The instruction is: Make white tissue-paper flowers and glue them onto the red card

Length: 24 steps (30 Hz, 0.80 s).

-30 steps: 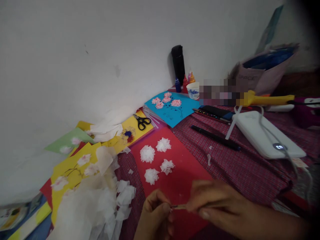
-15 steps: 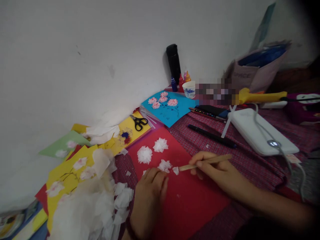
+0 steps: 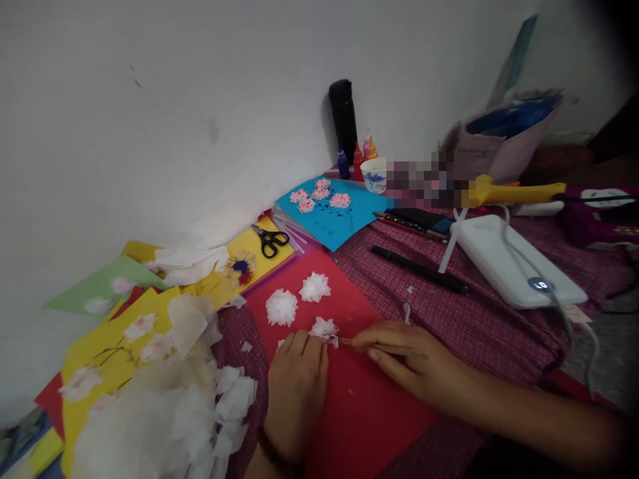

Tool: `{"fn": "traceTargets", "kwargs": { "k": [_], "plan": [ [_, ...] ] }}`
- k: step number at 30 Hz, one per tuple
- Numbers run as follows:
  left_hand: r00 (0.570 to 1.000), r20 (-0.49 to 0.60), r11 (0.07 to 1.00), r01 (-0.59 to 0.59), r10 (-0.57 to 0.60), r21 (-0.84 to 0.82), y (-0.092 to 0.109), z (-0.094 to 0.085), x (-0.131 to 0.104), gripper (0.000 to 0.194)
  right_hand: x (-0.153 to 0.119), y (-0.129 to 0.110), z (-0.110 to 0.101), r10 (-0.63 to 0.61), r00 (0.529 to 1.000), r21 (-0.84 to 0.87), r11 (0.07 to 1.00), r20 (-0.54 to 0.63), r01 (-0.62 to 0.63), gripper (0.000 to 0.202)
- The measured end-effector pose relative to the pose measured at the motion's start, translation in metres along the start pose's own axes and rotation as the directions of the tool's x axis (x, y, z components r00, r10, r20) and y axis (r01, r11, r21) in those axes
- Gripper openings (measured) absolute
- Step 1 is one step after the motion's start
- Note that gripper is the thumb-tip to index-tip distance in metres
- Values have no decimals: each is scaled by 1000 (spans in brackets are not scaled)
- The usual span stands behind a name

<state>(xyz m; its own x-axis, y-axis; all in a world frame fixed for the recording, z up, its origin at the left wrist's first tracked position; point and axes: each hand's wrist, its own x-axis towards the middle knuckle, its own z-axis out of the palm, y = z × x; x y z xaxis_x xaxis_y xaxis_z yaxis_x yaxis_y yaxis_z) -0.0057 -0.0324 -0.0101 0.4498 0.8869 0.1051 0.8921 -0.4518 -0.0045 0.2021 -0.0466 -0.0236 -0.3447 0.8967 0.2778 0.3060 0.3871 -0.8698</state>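
A red paper sheet lies in front of me with white tissue flowers on it, two at the far end and one near my fingers. My left hand lies palm down on the red sheet, its fingertips pressing by that near flower and covering another. My right hand grips a thin wooden stick and lays it low, with its tip touching the near flower.
A heap of white tissue scraps lies to the left over yellow sheets. Scissors sit on yellow paper by the wall. Behind are a blue flower card, paint bottles, a cup, black pen, white power bank.
My hands were joined low over the sheet's near end; the left went down flat by the flowers. The right brought the stick to the near flower and laid it lower.
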Motion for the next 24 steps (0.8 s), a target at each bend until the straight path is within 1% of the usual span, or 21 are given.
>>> {"fn": "traceTargets", "kwargs": {
  "k": [2,4,6,8,10,11,12,14,17,19,22,24],
  "plan": [
    [1000,-4,1000,-12,12,14,3,-1,-6,15,1,1,1,-13,1000,-30,999,21,14,25],
    [998,-43,999,-43,44,27,7,1,-14,12,1,2,2,-17,999,-58,998,40,20,24],
    [989,-97,993,-107,112,58,10,6,-25,8,0,5,5,-32,999,-90,995,43,36,25],
    [970,-130,974,-190,206,124,11,13,-35,6,0,8,9,-56,997,-146,987,45,62,26],
    [948,-149,947,-251,282,200,13,22,-43,7,-1,10,13,-94,994,-240,965,51,104,25],
    [941,-162,938,-257,298,231,14,25,-46,7,0,10,15,-116,991,-290,948,61,129,24],
    [939,-172,935,-249,296,253,16,28,-48,7,0,9,16,-140,987,-333,930,77,158,23],
    [951,-176,940,-200,254,277,21,32,-51,9,3,6,17,-180,976,-388,896,126,215,22],
    [973,-142,949,-138,184,283,27,32,-52,13,7,0,17,-197,961,-423,867,192,262,22],
    [971,-135,951,-155,196,269,28,31,-51,12,8,-2,18,-196,958,-440,856,210,272,24],
    [968,-126,957,-186,217,221,27,29,-51,4,8,-1,18,-175,959,-431,865,221,257,26],
    [972,-105,964,-187,209,192,25,27,-51,10,6,0,15,-154,969,-382,898,192,219,26]
  ]
}}
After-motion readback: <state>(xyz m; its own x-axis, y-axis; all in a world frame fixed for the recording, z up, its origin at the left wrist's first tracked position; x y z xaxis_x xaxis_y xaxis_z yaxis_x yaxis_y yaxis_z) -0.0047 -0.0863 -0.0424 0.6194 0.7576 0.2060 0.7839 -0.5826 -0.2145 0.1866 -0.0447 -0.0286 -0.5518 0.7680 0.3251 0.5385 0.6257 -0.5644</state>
